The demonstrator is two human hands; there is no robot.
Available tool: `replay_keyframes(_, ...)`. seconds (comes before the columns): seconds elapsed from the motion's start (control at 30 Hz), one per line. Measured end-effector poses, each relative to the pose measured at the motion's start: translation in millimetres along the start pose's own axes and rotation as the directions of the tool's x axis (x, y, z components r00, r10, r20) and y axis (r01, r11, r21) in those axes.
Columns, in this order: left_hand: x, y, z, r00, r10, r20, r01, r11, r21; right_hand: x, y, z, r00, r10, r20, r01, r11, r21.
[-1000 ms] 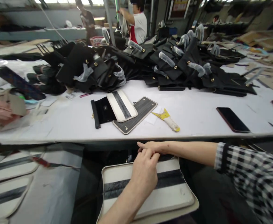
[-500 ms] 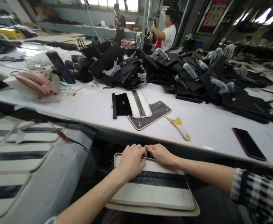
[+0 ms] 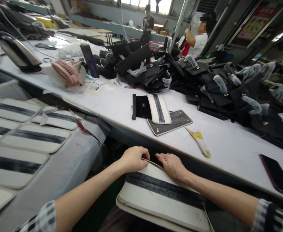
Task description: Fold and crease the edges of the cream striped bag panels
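Observation:
A stack of cream-white flat panels (image 3: 164,198), each piece rounded at the corners, lies low in front of me; a black stripe runs across the top one. My left hand (image 3: 134,158) is closed on the far edge of the top panel, its fingertips curled down out of sight. Close by on the right, my right hand (image 3: 172,166) is bent over the same edge, thumb and fingers together, their undersides hidden. A small gap parts the two hands.
On the white table (image 3: 122,111) are a half-assembled black-and-white piece (image 3: 159,109), a dark panel (image 3: 180,120), a yellow-and-white tool (image 3: 200,143) and a phone (image 3: 278,174). Black bags (image 3: 204,80) heap behind. Left are more striped panels (image 3: 35,137), a pink fan (image 3: 66,72) and a kettle (image 3: 19,51).
The view has swung left, so the table things appear farther right. My hands have moved apart along the panel's edge, and the stack is tilted more.

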State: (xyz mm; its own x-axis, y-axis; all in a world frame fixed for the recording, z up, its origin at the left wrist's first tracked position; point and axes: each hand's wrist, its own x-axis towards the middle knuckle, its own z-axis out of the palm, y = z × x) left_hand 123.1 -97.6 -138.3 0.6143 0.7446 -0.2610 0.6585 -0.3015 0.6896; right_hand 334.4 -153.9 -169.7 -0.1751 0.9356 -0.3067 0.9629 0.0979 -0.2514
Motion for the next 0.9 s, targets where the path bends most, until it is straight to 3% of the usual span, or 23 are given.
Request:
replay_keyframes(0.17,0.9,-15.9,4.9,0.996,-0.086,0.018,0.088,0.984,-0.155,4.1,-10.5,-2.0,0.999,-0.025,0.020,0.026,0.999,-0.040)
replay_keyframes(0.47,0.8,-20.6,8.4,0.989,-0.145,-0.011,0.133,0.934,-0.332,10.9,-18.0,-0.1,0.998,-0.048,0.049,0.052,0.996,-0.073)
replay_keyframes(0.73,-3.0,-34.7,11.4,0.975,-0.180,0.130,0.222,0.756,-0.615,10.2,-21.3,-1.0,0.998,-0.032,0.050,0.037,0.994,-0.100)
replay_keyframes(0.9,-9.7,-42.9,7.1,0.982,-0.163,0.092,0.182,0.722,-0.667,10.2,-24.1,-3.6,0.996,-0.059,0.074,0.067,0.990,-0.121)
